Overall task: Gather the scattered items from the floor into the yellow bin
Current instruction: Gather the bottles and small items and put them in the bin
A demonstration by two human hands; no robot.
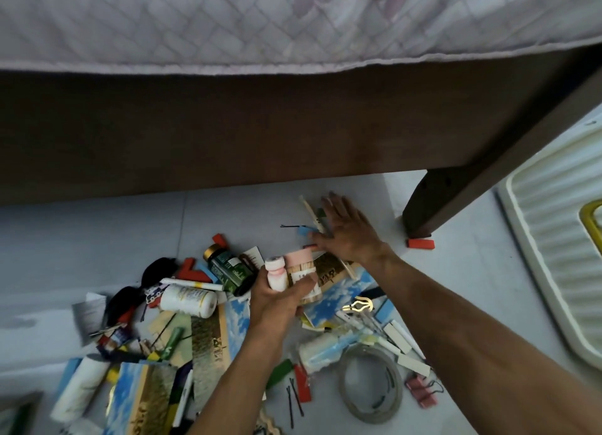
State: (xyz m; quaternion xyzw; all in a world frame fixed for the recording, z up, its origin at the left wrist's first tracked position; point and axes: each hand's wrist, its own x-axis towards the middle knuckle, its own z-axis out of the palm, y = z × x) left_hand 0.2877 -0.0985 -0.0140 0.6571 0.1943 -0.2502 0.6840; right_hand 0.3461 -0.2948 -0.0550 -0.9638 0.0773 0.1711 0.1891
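A quilted mattress (228,21) fills the top of my view, resting on a dark wooden bed frame (260,125) whose leg (423,213) stands on the pale floor (97,239). At the right edge lies a cream ribbed tray (560,239), and on it I see only a curved sliver of the yellow bin (591,219). The scattered things cover the floor below the bed, well apart from that bin.

Among them, sky-and-field printed cards (208,337) lie flat, a coil of grey wire (371,382) sits at the lower right, a white bottle (188,300) lies on its side, and a dark green jar (229,268) with a gold cap is tilted beside it.

My hands are apart. My left hand (280,299) is curled round a small bundle: a white-and-pink bottle (276,273) and a pink-topped tube (301,268). My right hand (347,231) reaches further, fingers spread flat on the floor over a pale wooden stick (311,213) and a blue scrap (303,230).

A red block (421,243) lies by the bed leg, and black hairpins (294,402) lie near my left forearm.
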